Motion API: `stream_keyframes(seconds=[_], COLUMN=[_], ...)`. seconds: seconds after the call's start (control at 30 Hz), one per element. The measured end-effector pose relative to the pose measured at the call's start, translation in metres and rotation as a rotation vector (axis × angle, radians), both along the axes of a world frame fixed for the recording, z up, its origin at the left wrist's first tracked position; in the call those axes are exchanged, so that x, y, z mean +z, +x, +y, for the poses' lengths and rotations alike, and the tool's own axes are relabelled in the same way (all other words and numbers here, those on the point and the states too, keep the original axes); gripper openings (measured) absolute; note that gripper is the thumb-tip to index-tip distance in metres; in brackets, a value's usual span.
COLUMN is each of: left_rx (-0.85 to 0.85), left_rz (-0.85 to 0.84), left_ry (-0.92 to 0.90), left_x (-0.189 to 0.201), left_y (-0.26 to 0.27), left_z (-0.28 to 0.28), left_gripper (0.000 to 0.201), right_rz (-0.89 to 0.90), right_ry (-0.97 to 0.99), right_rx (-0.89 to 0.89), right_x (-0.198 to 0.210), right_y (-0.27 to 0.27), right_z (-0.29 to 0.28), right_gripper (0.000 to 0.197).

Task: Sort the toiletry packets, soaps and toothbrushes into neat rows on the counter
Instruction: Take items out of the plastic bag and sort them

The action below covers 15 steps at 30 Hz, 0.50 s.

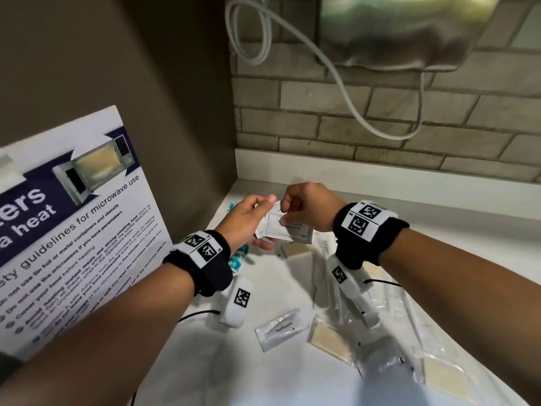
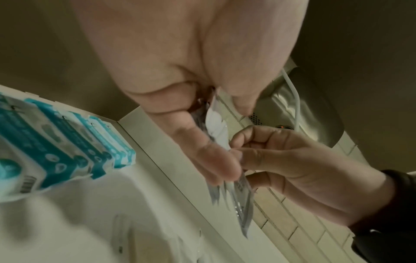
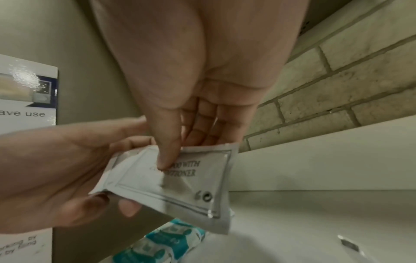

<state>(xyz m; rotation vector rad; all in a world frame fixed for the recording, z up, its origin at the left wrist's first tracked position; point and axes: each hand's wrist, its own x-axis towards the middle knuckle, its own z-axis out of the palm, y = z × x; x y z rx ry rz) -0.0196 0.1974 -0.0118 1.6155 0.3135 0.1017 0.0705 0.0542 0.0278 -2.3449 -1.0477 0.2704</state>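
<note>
Left hand [image 1: 248, 219] holding stack of white packets [image 1: 285, 228] above surface [image 1: 409, 230] near back left corner, right hand [image 1: 310, 208] pinching top packet, teal packets [image 2: 67, 142] below.

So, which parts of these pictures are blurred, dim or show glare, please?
Head view: wide-angle bending at the edges; the toothpaste packet is readable, the lower right corner smeared. Left wrist view: dim, and the teal packets and the sachets that the left hand holds are blurred. Right wrist view: glare on the microwave poster; the sachet print is partly legible under the right hand.
</note>
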Motion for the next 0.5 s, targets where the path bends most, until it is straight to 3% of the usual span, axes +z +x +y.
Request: stream_keyframes(seconds=[0.27,0.33,0.43,0.5], left_rx=[0.035,0.059,0.037,0.006], left_rz=[-0.009,-0.014,-0.007,-0.008], left_ry=[0.132,0.131,0.143,0.149], left_x=[-0.011,-0.011,-0.014,-0.016], left_y=[0.005,0.006,0.009,0.012], left_z=[0.023,0.029,0.029,0.023], left_gripper=[0.028,0.027,0.028,0.029], right_rz=[0.098,0.078,-0.06,-0.08], right_ry=[0.012,-0.165,-0.564,-0.695], right_rx=[-0.164,-0.126,0.075,0.113], right_x=[-0.034,-0.043,-0.061,-0.073], right_y=[0.02,0.02,0.007,-0.001], right_z=[-0.008,-0.015,-0.016,-0.018], right_gripper=[0.036,0.043,0.053,0.063])
